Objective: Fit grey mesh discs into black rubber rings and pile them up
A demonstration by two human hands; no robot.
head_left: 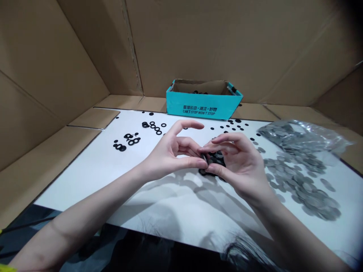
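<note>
White tabletop [79, 181] below; left hand [167, 155] and right hand [241, 168], fingers gripping stacked black rings [216, 158]

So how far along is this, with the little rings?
Looks done: a few black rubber rings sit inside the teal cardboard box. In hand: the left hand and right hand pinch a dark stack of rings. Still out: grey metal discs by a clear plastic bag, and loose rings on the white table.
</note>
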